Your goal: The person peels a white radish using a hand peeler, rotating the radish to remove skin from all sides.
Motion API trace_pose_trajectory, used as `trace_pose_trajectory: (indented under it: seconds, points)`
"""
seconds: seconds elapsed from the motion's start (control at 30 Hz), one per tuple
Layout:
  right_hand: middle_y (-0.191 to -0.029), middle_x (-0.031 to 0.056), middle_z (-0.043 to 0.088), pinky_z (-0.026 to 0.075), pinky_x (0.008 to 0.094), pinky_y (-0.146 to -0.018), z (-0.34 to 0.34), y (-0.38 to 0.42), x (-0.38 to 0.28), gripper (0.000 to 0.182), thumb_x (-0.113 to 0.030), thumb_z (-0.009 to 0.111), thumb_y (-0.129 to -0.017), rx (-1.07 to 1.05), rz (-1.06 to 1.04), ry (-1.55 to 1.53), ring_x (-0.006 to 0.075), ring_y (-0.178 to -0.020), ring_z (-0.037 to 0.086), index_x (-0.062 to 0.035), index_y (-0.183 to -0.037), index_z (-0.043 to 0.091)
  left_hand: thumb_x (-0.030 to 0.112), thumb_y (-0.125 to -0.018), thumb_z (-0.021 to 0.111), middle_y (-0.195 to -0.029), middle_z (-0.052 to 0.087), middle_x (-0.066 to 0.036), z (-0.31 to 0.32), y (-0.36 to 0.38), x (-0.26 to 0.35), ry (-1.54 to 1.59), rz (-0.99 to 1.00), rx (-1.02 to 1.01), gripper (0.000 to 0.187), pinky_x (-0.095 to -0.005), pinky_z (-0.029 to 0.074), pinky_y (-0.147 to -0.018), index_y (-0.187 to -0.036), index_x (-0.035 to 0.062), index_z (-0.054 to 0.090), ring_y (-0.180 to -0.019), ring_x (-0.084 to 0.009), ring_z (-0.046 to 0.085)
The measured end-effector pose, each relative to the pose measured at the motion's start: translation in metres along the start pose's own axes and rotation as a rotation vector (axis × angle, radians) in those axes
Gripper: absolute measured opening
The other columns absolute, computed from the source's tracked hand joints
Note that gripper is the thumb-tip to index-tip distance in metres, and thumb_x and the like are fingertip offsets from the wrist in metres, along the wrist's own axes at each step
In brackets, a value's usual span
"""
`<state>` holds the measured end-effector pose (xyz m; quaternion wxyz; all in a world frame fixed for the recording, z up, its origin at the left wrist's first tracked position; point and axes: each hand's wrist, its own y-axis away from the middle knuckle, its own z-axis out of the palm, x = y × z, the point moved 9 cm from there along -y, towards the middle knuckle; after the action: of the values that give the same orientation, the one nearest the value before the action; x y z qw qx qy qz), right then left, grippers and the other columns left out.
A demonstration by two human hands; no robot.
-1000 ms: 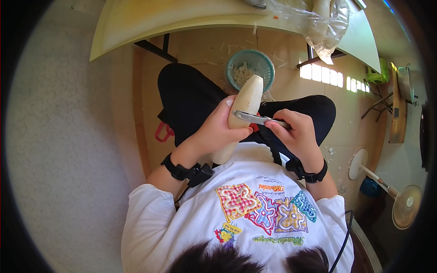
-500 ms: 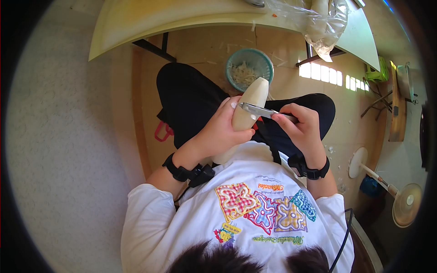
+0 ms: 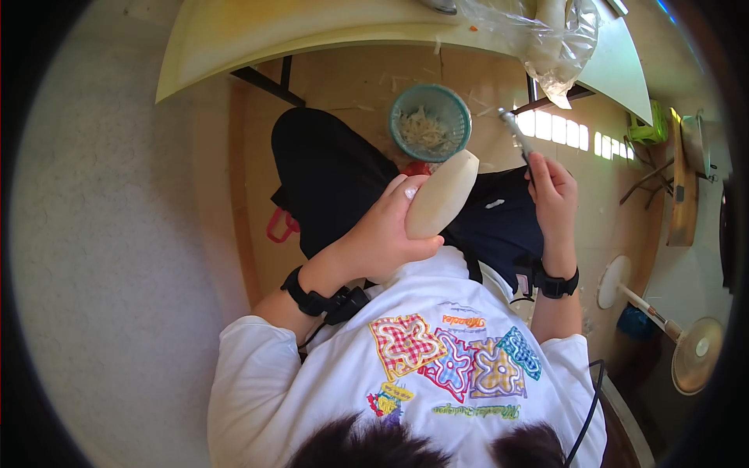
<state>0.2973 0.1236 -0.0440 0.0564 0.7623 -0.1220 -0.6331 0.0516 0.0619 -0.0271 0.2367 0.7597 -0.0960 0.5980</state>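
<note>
My left hand (image 3: 392, 230) is wrapped round a pale, peeled radish-like vegetable (image 3: 443, 195), whose tip points up and to the right above my lap. Off to the right, my right hand (image 3: 555, 195) grips the handle of a metal peeler (image 3: 516, 134), its head up and apart from the vegetable. A small white scrap (image 3: 495, 204) lies on my dark trouser leg. Just beyond the vegetable, a teal basket (image 3: 396, 134) on the floor holds pale peelings.
A table (image 3: 312, 31) spans the top, bearing a clear plastic bag (image 3: 558, 54) with pale vegetables. Peel strips lie on the floor round the basket. At the right are a white fan (image 3: 697, 355), a blue object (image 3: 637, 320) and a wooden board (image 3: 683, 187).
My right hand has moved right with the peeler, off the vegetable, and the peeler now points upward. My left hand has tilted the vegetable further to the right.
</note>
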Motion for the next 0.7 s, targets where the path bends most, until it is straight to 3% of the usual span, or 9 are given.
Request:
trace_pose_trajectory:
  seconds: [0.07, 0.17, 0.3, 0.4, 0.43, 0.7]
  points:
    - [-0.06, -0.0088, 0.041, 0.02, 0.0193, -0.046, -0.001, 0.005, -0.006, 0.031, -0.026, 0.062, -0.099, 0.043, 0.008, -0.092, -0.0007, -0.051, 0.031, -0.0006, -0.082, 0.064, 0.01, -0.076, 0.076, -0.121, 0.046, -0.009, -0.001, -0.001, -0.005, 0.064, 0.005, 0.017, 0.067, -0.0345, 0.042, -0.1, -0.135, 0.0041, 0.045, -0.115, -0.0192, 0.049]
    - [-0.063, -0.0069, 0.048, 0.025, 0.0186, -0.048, 0.013, 0.025, -0.019, 0.024, -0.018, 0.06, -0.099, -0.105, -0.109, -0.053, 0.0004, -0.053, 0.036, 0.0016, -0.085, 0.065, 0.009, -0.077, 0.075, -0.121, 0.045, -0.008, 0.001, 0.0, -0.002, 0.001, 0.019, 0.04, 0.067, -0.034, 0.042, -0.099, -0.136, 0.004, 0.045, -0.114, -0.0181, 0.049]
    - [-0.059, 0.0009, 0.051, 0.033, 0.0235, -0.048, 0.046, 0.052, -0.054, 0.016, -0.012, 0.076, -0.083, -0.34, -0.313, 0.249, 0.0054, -0.051, 0.043, -0.0004, -0.081, 0.064, 0.008, -0.077, 0.075, -0.122, 0.045, -0.008, 0.003, -0.004, -0.009, 0.037, -0.029, 0.026, 0.067, -0.0332, 0.042, -0.099, -0.137, 0.0034, 0.044, -0.115, -0.0179, 0.049]
    - [-0.061, 0.0073, 0.059, 0.04, 0.0252, -0.047, 0.068, 0.065, -0.066, 0.021, -0.014, 0.081, -0.076, -0.451, -0.408, 0.295, 0.0137, -0.051, 0.058, -0.0022, -0.079, 0.064, 0.011, -0.074, 0.076, -0.119, 0.046, -0.015, 0.001, -0.004, -0.009, 0.08, -0.034, 0.047, 0.068, -0.0354, 0.043, -0.099, -0.133, 0.0001, 0.044, -0.113, -0.0258, 0.05]
    - [-0.064, 0.0089, 0.062, 0.043, 0.0265, -0.047, 0.072, 0.067, -0.064, 0.023, -0.016, 0.083, -0.074, -0.441, -0.463, 0.321, 0.0177, -0.052, 0.061, -0.0028, -0.078, 0.064, 0.011, -0.074, 0.077, -0.119, 0.046, -0.014, -0.002, -0.004, -0.007, 0.072, -0.031, 0.072, 0.069, -0.0351, 0.044, -0.099, -0.134, -0.0002, 0.044, -0.113, -0.0252, 0.051]
    - [-0.069, 0.0099, 0.066, 0.048, 0.0269, -0.05, 0.079, 0.07, -0.058, 0.024, -0.018, 0.083, -0.076, -0.393, -0.502, 0.395, 0.02, -0.054, 0.065, -0.0021, -0.086, 0.069, 0.01, -0.079, 0.08, -0.121, 0.044, -0.013, -0.001, -0.001, -0.024, 0.355, -0.052, 0.168, 0.069, -0.0337, 0.046, -0.099, -0.135, -0.0022, 0.043, -0.113, -0.0214, 0.052]
